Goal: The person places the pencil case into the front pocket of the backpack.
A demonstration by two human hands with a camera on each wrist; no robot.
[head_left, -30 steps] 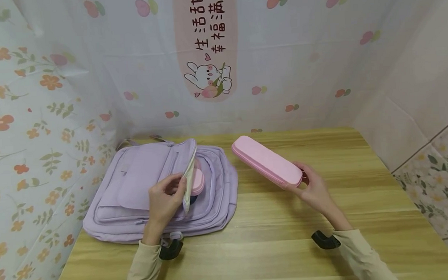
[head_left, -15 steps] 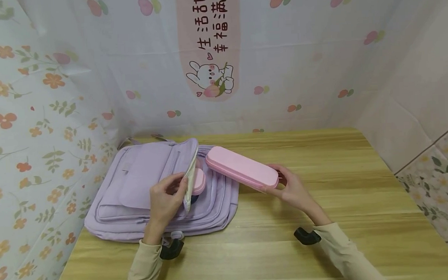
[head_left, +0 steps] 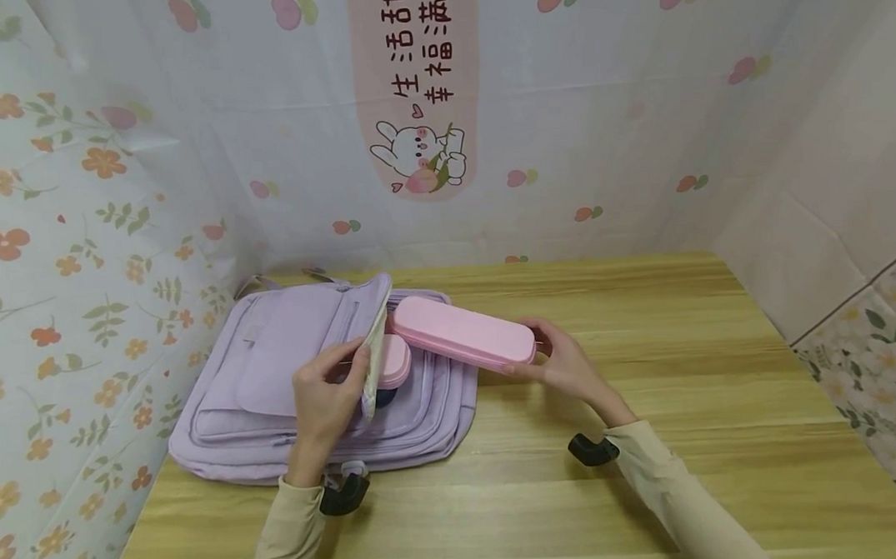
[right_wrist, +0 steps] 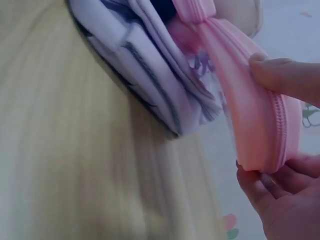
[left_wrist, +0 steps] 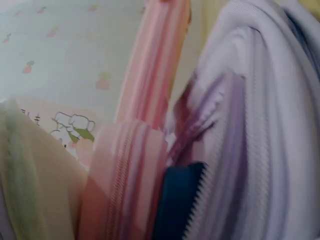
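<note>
A lavender backpack (head_left: 281,345) lies flat on the left of the table, its front pocket unzipped. My left hand (head_left: 327,401) pinches the edge of the pocket flap (head_left: 377,362) and holds it up. In my right hand (head_left: 569,367) is a long pink zippered pencil case (head_left: 465,330), gripped at its right end by thumb and fingers. Its far end reaches the pocket's mouth, over the backpack. A smaller-looking pink zippered case (head_left: 396,362) sits partly inside the pocket, next to a dark blue item (left_wrist: 177,197) whose kind I cannot tell. The flap hides the pocket's depth.
The wood-grain table (head_left: 548,509) extends right and in front of the backpack. A printed curtain (head_left: 599,123) hangs along the table's back, and a floral one (head_left: 51,297) stands close on the left. Each wrist carries a black mount (head_left: 594,450).
My right hand has brought the long pink pencil case leftward and slightly down, from over the table to the pocket's mouth. The left hand still holds the flap in nearly the same place.
</note>
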